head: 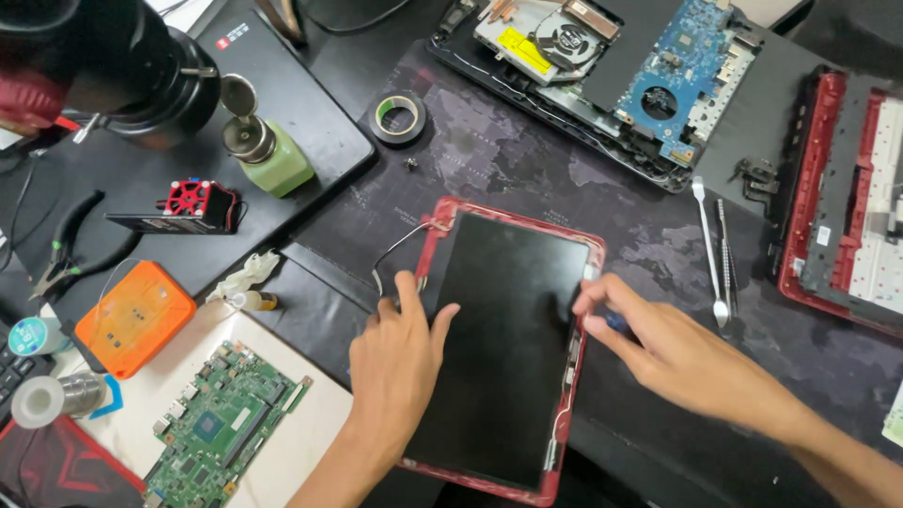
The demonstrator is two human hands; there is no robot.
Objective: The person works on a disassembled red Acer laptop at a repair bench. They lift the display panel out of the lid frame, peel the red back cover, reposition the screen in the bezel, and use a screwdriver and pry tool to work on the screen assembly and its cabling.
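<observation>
My left hand [400,353] presses flat on the thin, fragile screen [508,348] at centre; my right hand [649,343] pinches a small blue tool [616,322] against its red frame [574,414]. Best held by the edges.

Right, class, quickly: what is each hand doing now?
Left hand: open, fingers resting on the black screen panel.
Right hand: pinching a small blue tool at the panel's right edge.

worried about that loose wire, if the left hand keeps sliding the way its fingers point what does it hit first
Probably the grey wire looping off the red frame's top-left corner; the left hand points up toward it, though depth is unclear.
</observation>
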